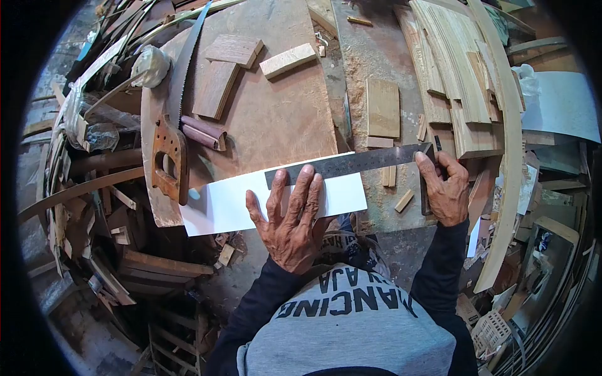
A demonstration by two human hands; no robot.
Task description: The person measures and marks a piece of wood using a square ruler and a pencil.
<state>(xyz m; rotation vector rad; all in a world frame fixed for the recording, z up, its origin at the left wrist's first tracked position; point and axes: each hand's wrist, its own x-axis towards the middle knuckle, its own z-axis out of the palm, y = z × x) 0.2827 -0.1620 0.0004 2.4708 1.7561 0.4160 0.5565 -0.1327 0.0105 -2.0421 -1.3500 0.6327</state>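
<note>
A white rectangular board (229, 203) lies across the front edge of the worktable. Over it, a dark metal carpenter's square (370, 160) runs to the right, past the board's end. My left hand (291, 229) has its fingers stretched flat, pressing on the square's blade and the board. At the square's corner my right hand (446, 191) grips it, thumb on top; the other leg (426, 199) points toward me beside the thumb. A small dark stick-like thing (438, 143) shows just beyond the right fingertips.
A handsaw (168, 150) with a wooden handle rests on a plywood sheet (282, 119) at left. Wood blocks (288, 61) lie farther back. Stacked planks (454, 62) and a long strip (501, 250) line the right side. Scrap wood (113, 213) crowds the left floor.
</note>
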